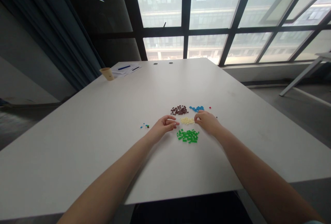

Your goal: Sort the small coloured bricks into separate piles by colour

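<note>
A pile of small cream building bricks point(186, 121) lies on the white table between my two hands. My left hand point(166, 124) rests just left of it, fingers loosely curved and apart, holding nothing that I can see. At the pile's right edge, my right hand point(206, 120) has its fingers curled down and drawn together; whatever is at the fingertips is too small to make out. Green bricks point(188, 135) are heaped nearer to me. Beyond the cream pile are dark brown bricks point(179, 110) and, partly behind my right hand, blue bricks point(197, 108).
Several mixed tiny bricks point(145, 126) lie left of my left hand. One red brick point(210, 107) sits alone to the right. At the table's far left stand a paper cup point(107, 74) and papers point(121, 69) with a blue pen point(124, 68). Windows line the far side.
</note>
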Tool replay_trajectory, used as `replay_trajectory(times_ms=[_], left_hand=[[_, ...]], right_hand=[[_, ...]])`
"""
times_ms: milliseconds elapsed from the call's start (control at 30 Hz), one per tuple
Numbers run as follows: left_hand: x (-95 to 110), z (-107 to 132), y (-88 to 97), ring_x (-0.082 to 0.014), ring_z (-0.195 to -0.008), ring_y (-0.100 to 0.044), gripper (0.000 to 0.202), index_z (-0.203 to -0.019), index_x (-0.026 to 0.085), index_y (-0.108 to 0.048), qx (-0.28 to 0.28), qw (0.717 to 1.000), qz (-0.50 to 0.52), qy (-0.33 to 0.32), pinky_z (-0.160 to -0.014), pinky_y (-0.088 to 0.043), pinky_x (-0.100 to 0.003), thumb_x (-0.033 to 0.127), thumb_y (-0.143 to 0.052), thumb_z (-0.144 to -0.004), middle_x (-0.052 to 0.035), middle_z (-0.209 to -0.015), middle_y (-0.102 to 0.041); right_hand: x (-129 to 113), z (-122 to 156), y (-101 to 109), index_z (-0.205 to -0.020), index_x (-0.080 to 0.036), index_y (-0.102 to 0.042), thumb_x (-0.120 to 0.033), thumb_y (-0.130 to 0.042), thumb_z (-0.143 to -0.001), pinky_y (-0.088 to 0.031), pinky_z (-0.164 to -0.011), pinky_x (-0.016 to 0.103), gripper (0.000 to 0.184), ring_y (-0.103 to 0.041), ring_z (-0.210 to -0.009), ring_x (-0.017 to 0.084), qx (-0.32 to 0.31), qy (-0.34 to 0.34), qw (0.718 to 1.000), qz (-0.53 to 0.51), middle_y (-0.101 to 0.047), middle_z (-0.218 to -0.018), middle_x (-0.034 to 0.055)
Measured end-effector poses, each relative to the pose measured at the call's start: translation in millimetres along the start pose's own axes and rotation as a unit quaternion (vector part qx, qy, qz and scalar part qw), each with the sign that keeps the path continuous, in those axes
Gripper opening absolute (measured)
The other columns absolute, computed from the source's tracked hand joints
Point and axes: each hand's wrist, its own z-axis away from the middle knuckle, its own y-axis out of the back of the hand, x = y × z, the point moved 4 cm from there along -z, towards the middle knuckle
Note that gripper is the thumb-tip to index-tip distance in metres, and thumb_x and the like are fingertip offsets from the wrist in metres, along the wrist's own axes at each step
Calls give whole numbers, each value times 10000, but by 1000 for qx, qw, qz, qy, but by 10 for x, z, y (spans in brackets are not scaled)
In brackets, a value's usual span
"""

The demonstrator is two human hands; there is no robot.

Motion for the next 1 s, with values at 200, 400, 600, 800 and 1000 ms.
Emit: replay_trajectory(times_ms=[200,400,600,800,1000], left_hand=[[99,-11,102,-104,-706,-580,388,-911,173,-525,39,999,-18,-5,-679,-425,-249,381,-678,-621,-57,-887,-660],[503,70,775,-127,-673,-561,322,-882,152,-549,213,947,-223,-86,-616,-413,-243,375,-564,-650,-53,-836,-636],[455,182,1359,-184,-700,-578,223,-736,154,-599,192,837,-504,95,-600,-416,-254,265,-550,-548,-56,-781,-645],[217,182,1327,-183,-676,-592,296,-765,166,-594,56,849,-491,186,-556,-427,-234,259,-555,-486,-35,-768,-657],[226,131,1272,-187,-688,-590,201,-685,160,-595,58,814,-557,155,-584,-419,-242,267,-553,-520,-46,-729,-652]], right_hand=[[37,4,58,-784,-203,-667,-171,-484,-788,-366,-661,231,185,-510,-694,112,24,-2,999,-46,-581,-848,32],[111,40,87,-709,-191,-635,-361,-556,-741,-337,-575,228,191,-498,-646,122,8,-20,999,-37,-586,-753,26],[45,79,3,-680,-203,-601,-397,-597,-693,-288,-536,225,194,-493,-647,128,-14,-31,999,-28,-590,-723,15],[21,44,-50,-725,-200,-610,-318,-558,-749,-312,-587,225,131,-494,-684,127,-2,-16,999,-37,-590,-765,21],[-5,4,-84,-744,-201,-619,-260,-561,-753,-331,-625,229,83,-494,-713,130,18,-10,998,-54,-575,-755,15]])
